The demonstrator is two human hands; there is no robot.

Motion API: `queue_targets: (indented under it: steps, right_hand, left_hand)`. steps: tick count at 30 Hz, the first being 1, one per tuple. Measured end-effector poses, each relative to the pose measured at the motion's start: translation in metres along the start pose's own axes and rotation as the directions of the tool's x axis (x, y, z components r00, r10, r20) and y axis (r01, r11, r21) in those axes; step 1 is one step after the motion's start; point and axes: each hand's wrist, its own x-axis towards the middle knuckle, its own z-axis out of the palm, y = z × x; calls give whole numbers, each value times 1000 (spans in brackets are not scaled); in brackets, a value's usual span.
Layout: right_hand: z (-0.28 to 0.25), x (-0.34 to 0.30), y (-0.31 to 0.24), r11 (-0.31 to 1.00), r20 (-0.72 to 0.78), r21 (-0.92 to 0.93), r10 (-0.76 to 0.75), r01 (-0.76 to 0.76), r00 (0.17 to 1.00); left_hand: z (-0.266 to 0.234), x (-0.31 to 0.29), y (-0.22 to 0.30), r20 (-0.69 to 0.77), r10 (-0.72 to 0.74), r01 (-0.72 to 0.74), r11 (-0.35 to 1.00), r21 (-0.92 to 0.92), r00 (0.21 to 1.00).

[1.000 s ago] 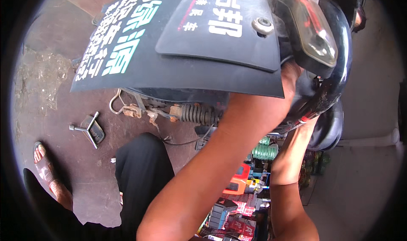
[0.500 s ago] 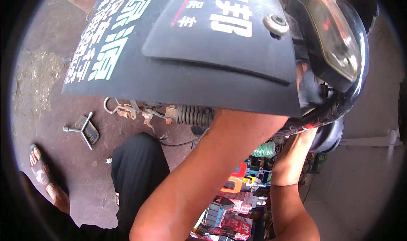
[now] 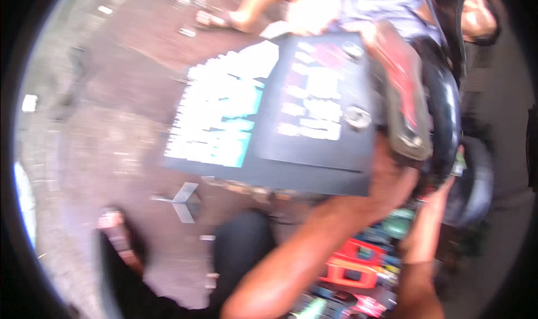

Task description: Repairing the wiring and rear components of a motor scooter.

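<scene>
The black mudflap (image 3: 314, 173) sits centrally, the tail light (image 3: 406, 106) toward two o'clock, both forearms (image 3: 319, 229) angled beneath, presumably for access behind, hiding the hands, so their opening and grip cannot be told.

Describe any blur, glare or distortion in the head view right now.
Head view: motion blur smears the frame, widening the three-armed wrench into pale bands; head view: overexposure burns out the white print on the black flap; head view: bright highlights streak the black curved fender; head view: the fisheye's dark rim blacks out the corners.
</scene>
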Motion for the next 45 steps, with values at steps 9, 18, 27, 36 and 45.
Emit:
queue_targets:
  steps: [9, 18, 27, 36, 45]
  right_hand:
    - [21, -10, 9, 963, 3, 225, -154, 149, 988]
    - [110, -8, 42, 823, -113, 552, -86, 135, 990]
    - [114, -4, 7, 816, -103, 576, 19, 44, 994]
    - [95, 6, -11, 871, -189, 476, -30, 119, 981]
    - [80, 2, -11, 884, -103, 459, -44, 87, 994]
  left_hand:
    - [22, 0, -38, -58, -65, 57, 989, -135, 996]
    - [2, 10, -29, -251, -242, 196, 961, -196, 937]
    - [-22, 16, -7, -15, -157, 157, 988, -17, 988]
    - [-6, 14, -19, -210, -92, 81, 995, -60, 973]
    - [13, 14, -15, -254, -237, 132, 920, -370, 938]
